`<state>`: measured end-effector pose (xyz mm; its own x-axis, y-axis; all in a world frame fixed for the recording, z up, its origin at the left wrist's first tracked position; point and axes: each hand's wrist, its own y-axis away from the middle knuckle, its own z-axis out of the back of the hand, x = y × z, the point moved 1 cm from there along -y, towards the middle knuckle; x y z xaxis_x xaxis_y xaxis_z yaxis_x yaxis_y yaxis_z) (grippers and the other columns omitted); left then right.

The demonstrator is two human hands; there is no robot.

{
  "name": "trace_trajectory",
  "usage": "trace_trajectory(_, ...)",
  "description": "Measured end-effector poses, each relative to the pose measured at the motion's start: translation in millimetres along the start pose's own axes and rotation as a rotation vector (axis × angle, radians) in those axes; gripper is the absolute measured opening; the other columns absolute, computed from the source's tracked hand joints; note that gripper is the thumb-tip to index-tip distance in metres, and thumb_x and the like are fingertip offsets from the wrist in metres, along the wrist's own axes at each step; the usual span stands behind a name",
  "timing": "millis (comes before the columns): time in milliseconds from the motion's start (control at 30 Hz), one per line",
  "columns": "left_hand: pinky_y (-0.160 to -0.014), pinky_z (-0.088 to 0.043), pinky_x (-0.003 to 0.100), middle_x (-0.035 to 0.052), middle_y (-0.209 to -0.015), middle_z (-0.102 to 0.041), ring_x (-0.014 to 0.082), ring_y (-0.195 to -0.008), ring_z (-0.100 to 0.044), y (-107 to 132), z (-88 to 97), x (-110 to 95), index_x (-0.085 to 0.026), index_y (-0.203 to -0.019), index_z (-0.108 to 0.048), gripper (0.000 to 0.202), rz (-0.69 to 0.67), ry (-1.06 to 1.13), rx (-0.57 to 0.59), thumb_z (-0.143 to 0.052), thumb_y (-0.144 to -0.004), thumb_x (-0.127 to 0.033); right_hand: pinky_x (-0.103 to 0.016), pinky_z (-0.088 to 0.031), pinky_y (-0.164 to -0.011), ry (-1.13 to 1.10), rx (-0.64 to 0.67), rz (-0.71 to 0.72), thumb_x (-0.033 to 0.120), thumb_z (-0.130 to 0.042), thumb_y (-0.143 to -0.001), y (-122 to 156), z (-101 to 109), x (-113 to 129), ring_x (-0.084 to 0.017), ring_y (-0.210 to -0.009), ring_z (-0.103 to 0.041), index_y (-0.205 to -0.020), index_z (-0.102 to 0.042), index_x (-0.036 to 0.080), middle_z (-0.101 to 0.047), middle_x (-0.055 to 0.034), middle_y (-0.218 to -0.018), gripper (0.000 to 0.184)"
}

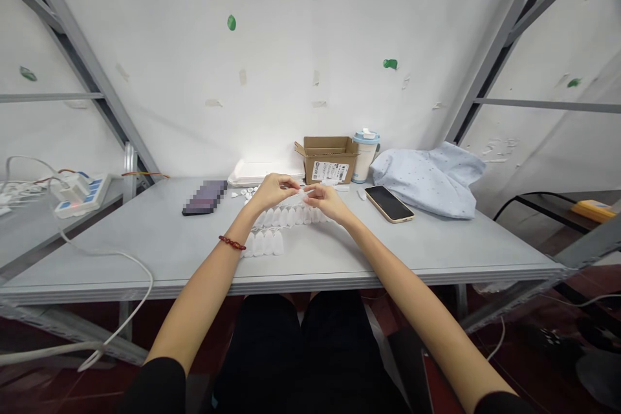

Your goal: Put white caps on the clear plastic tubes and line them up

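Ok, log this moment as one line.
left hand: pinching small whitish piece | right hand: pinching same piece | table: rows of white pieces | behind: open cardboard box

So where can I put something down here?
There's bare table on the left, between the white cable and red bracelet, and on the right, in front of the black-screened phone and pale blue cloth. The middle's crowded: left hand, right hand, small white pieces, then cardboard box and cup behind.

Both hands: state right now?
Left hand: closed, pinching a small translucent white piece.
Right hand: closed, apparently pinching the same piece.
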<state>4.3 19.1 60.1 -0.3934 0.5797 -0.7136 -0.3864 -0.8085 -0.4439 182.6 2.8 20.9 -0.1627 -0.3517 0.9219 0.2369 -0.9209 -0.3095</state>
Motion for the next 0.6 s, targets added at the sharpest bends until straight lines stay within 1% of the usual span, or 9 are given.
trace_trajectory(400, -0.073, -0.053, 0.03, 0.0052, -0.078, -0.072, 0.0197, -0.078, -0.067, 0.8, -0.2, 0.6, -0.016, -0.073, -0.071, 0.015, -0.014, -0.013, 0.023, -0.064, -0.069, -0.028, -0.027, -0.049, -0.064, -0.036, -0.03, 0.014, 0.023, -0.068, -0.069, -1.1, 0.1, -0.6, -0.014, -0.069, -0.063, -0.094, -0.062, 0.015, -0.067, -0.0022, -0.073, 0.027)
trace_trajectory(467, -0.074, -0.053, 0.03, 0.0054, -0.08, -0.072, 0.0194, -0.079, -0.067, 0.7, -0.8, 1.1, -0.015, -0.077, -0.071, 0.016, -0.018, -0.003, 0.026, -0.064, -0.069, -0.027, -0.027, -0.049, -0.064, -0.042, -0.042, 0.013, 0.022, -0.068, -0.069, -1.3, -0.3, -1.3, -0.014, -0.068, -0.063, -0.093, -0.061, 0.014, -0.067, -0.0024, -0.073, 0.026)
trace_trajectory(600, -0.071, -0.053, 0.029, 0.0065, -0.087, -0.071, 0.0185, -0.081, -0.065, -0.4, -3.4, 2.9, -0.015, -0.093, -0.07, 0.027, -0.044, -0.044, 0.055, -0.064, -0.069, -0.026, -0.027, -0.048, -0.064, -0.055, -0.071, 0.023, 0.023, -0.068, -0.069, -1.6, -1.2, -3.2, -0.014, -0.067, -0.063, -0.091, -0.06, 0.014, -0.067, -0.0026, -0.073, 0.024)
